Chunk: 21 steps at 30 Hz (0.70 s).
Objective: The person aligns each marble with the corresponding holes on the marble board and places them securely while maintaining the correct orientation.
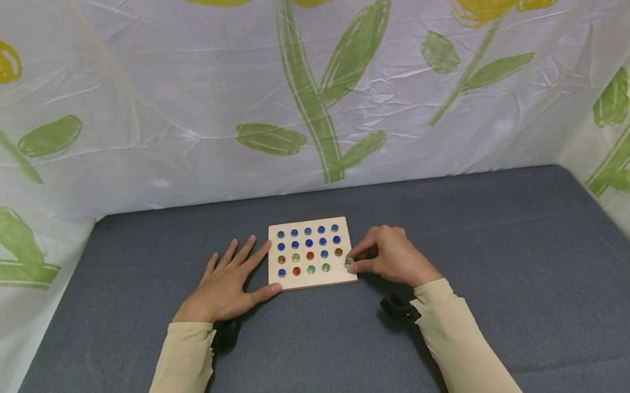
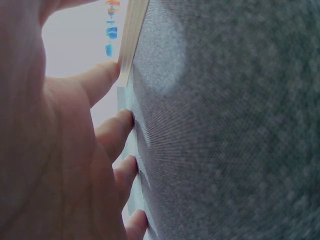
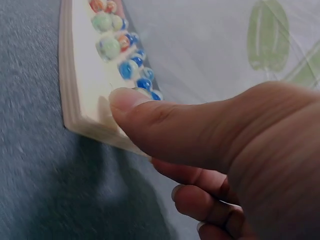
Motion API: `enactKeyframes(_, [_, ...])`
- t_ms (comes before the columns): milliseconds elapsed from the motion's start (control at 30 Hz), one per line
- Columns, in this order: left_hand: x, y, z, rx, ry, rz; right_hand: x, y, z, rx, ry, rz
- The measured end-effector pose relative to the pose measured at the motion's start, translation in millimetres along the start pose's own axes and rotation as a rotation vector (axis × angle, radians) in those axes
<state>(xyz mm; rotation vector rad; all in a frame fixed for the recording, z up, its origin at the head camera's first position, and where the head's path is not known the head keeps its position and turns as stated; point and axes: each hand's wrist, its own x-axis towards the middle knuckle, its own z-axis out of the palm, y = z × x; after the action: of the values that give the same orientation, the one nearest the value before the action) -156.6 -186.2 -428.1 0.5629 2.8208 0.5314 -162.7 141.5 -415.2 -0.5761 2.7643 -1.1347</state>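
A pale wooden board lies on the table, with rows of glass marbles sitting in its hollows: blue in the far rows, mixed green, red, amber and blue in the near ones. My right hand pinches a greenish marble between thumb and fingers at the board's near right corner. Just left of that marble shows a bare hollow. In the right wrist view the thumb hides most of it. My left hand lies spread at the board's left side, index fingertip and thumb at its edge.
Dark grey cloth covers the table under the board and both forearms. A white curtain with yellow flowers and green leaves hangs behind and at both sides. Each wrist carries a black camera strap.
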Motion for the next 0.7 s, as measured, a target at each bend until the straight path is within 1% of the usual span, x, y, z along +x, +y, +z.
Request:
enactKeyframes(133, [0.1,0.0,-0.1,0.002,-0.003,-0.001,0.9,-3.3,4.4,0.009,0.002,-0.019])
enactKeyframes(300, [0.1,0.4,-0.5,0.004,-0.008,-0.002,1.3,-5.8,9.0,0.033,-0.014,-0.01])
enactKeyframes(533, [-0.3,0.8,-0.8,0.002,-0.006,-0.002,2.3,-7.7,11.0,0.024,-0.025,0.014])
enactKeyframes(700, [-0.9,0.9,-0.2,-0.001,0.002,0.0,3.0,-7.9,11.1,0.02,-0.019,0.001])
